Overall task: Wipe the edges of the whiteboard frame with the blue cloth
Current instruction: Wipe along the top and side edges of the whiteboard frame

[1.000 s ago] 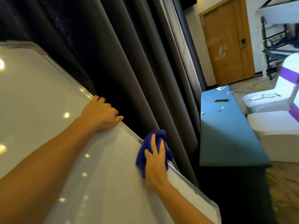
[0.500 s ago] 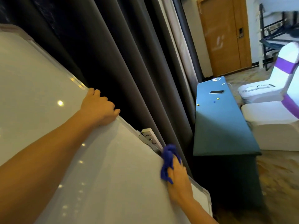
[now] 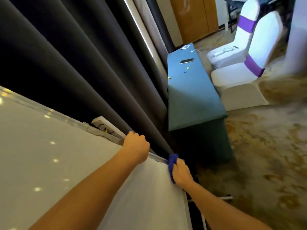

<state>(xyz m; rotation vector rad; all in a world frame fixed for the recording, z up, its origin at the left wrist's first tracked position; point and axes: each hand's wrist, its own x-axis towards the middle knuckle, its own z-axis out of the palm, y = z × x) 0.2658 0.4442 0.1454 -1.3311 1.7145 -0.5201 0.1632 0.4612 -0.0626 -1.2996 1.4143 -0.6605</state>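
Two hands are seen at work on the whiteboard frame (image 3: 157, 157), which is taken as the landmark for everything here. The left hand (image 3: 136, 147) is curled over the frame's upper edge, fingers folded behind it and out of sight, so the board (image 3: 49, 163) appears to be steadied. The right hand (image 3: 181, 173) is closed around the blue cloth (image 3: 172, 161), which is bunched and pressed against the frame's corner, just beyond the left hand, where the upper edge meets the side edge. How firmly the cloth is gripped cannot be told, since the fingers are largely hidden behind it. A small white box (image 3: 106, 125) is lodged behind the frame, further up the upper edge, and dark curtains (image 3: 83, 63) hang immediately behind the frame. A teal table (image 3: 191, 90) stands well beyond the corner, with white covered chairs (image 3: 235, 70) on its far side. The step in hand is judged to be the turning of the corner. It would be done well if the cloth were kept wrapped over both faces of the rail, pressure held even as the direction changes, and the side edge (image 3: 186, 206) followed downward in one continuous stroke. The steadying grip should be kept so the board is not pushed into the curtains, and the corner joint, where dust probably gathers, should be given a second pass
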